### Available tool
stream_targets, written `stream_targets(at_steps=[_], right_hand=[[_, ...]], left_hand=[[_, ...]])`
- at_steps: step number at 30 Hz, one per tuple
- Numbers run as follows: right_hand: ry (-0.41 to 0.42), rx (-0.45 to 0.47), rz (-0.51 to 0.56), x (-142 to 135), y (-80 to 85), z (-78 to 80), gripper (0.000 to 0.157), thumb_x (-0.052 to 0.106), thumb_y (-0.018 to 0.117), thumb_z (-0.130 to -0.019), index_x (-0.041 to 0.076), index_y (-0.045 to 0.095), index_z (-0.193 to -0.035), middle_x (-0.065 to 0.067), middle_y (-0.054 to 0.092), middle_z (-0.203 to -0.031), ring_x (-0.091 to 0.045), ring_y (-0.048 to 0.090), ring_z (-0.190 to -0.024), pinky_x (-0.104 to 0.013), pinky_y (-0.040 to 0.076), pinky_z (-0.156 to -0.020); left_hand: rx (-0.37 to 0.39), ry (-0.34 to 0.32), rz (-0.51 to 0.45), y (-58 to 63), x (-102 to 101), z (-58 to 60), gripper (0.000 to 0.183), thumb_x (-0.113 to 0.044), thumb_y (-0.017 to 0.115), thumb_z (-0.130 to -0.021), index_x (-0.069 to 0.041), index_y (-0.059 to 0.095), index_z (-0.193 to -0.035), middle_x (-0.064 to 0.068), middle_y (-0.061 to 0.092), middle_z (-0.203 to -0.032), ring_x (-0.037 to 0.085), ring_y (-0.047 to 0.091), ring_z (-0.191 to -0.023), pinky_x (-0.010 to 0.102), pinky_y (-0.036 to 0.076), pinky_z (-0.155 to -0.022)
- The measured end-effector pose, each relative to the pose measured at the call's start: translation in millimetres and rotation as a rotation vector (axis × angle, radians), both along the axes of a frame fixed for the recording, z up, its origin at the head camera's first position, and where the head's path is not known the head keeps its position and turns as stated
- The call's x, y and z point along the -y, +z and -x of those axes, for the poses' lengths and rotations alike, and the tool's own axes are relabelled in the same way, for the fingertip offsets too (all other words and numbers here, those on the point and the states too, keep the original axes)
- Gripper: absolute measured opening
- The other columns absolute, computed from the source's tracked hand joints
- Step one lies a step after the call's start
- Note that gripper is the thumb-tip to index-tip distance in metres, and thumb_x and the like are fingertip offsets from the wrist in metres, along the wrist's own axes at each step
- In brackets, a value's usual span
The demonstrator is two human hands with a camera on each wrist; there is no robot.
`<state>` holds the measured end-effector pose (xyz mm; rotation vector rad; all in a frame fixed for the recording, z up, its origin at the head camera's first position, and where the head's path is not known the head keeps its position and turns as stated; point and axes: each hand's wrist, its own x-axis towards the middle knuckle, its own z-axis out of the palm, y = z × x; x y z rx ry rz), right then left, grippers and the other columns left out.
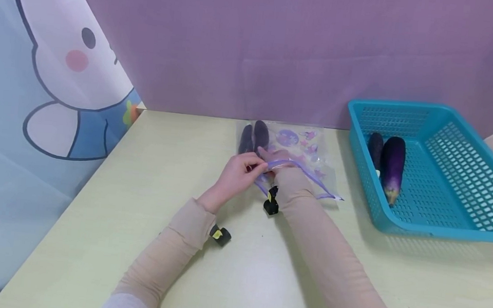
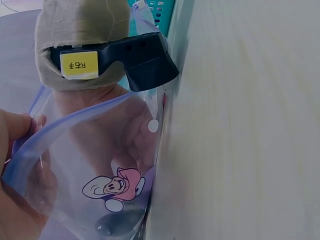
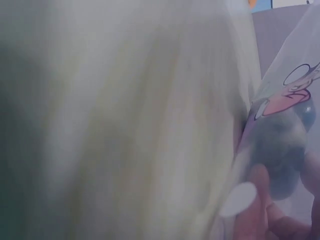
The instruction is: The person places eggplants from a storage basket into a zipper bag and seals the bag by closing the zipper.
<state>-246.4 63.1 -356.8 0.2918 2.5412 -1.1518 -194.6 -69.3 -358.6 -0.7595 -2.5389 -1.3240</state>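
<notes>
A clear zip bag (image 1: 323, 156) with a purple seal and printed cartoon figures lies on the table. Two dark eggplants (image 1: 261, 134) sit side by side in its left part. My left hand (image 1: 238, 173) pinches the purple-edged mouth between thumb and fingers. Through that mouth reaches my right hand (image 1: 279, 159), inside the bag up to the wrist. In the right wrist view its fingers (image 3: 257, 192) are spread beside the end of an eggplant (image 3: 280, 155), touching or nearly touching it. Clear plastic partly blurs them.
On the right stands a turquoise basket (image 1: 398, 226) with two more eggplants (image 1: 393, 162) along its left side. A purple cloth (image 1: 246, 51) hangs behind the table (image 1: 176, 153), and a blue cartoon cloth (image 1: 13, 202) hangs at the left.
</notes>
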Motion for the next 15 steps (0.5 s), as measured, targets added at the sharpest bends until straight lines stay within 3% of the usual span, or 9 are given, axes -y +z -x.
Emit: stream_targets(at_steps=[3,6,11,15], right_hand=[[-0.002,0.004,0.015,0,-2.8,-0.1,0.058,0.060,0.043,-0.093,0.007,0.068,-0.085,0.000,0.049,-0.060,-0.016,0.050,-0.066,-0.030,0.045,-0.079],[-0.023,0.014,0.037,0,-6.9,1.6,0.056,0.062,0.043,-0.091,0.015,0.054,-0.062,0.007,0.038,-0.050,-0.010,0.041,-0.053,-0.025,0.039,-0.064],[-0.037,0.020,0.020,0,-11.5,4.8,0.057,0.064,0.044,-0.090,0.018,0.048,-0.057,0.007,0.039,-0.049,-0.010,0.041,-0.050,-0.024,0.038,-0.059],[-0.010,0.009,-0.034,0,-12.1,6.5,0.060,0.064,0.040,-0.091,0.013,0.059,-0.066,0.003,0.047,-0.055,-0.014,0.049,-0.060,-0.026,0.042,-0.071]], left_hand=[[-0.013,-0.010,-0.003,-1.2,0,0.4,0.013,-0.008,0.062,-0.090,0.000,0.072,-0.089,0.010,0.067,-0.082,0.014,0.051,-0.065,0.019,0.041,-0.059],[-0.017,-0.018,-0.009,-2.0,0,0.3,0.013,-0.007,0.062,-0.090,0.001,0.072,-0.089,0.011,0.067,-0.082,0.014,0.051,-0.065,0.019,0.040,-0.058],[-0.028,-0.020,-0.011,-3.1,0,0.6,0.013,-0.007,0.062,-0.090,0.000,0.072,-0.089,0.010,0.067,-0.081,0.014,0.051,-0.065,0.019,0.041,-0.058],[-0.016,-0.018,-0.017,-3.5,1,0.8,0.013,-0.008,0.062,-0.090,0.000,0.072,-0.089,0.010,0.067,-0.081,0.014,0.051,-0.065,0.019,0.041,-0.059]])
